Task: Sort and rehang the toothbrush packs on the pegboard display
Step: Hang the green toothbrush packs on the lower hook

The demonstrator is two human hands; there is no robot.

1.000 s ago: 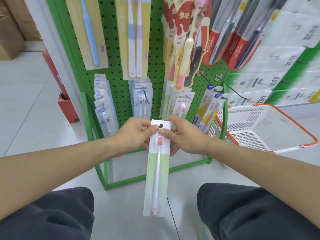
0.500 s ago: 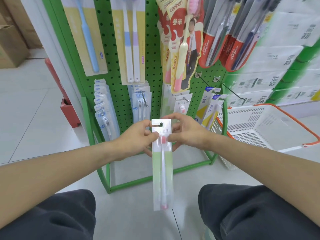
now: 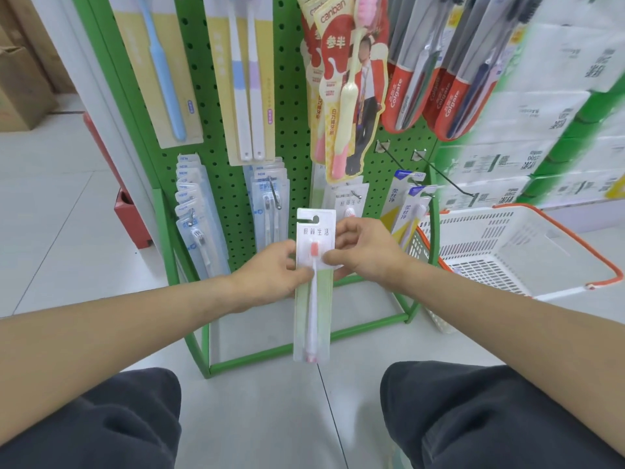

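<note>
Both hands, left hand [image 3: 270,270] and right hand [image 3: 363,250], pinch the green toothbrush pack [image 3: 313,286] by its upper edges and have lifted it higher than a second ago (hang hole up), nearer the matching packs' peg [image 3: 355,195] on the pegboard [image 3: 294,137]; hanging probably comes next.

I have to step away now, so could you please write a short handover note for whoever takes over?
Left hand and right hand both pinch the held pack near its top, upright before the pegboard.
A matching pack hangs on the hook just behind it.
Done: pack picked up, hang hole up.
Left: slip its hole onto that hook. The basket sits to the right.
</note>
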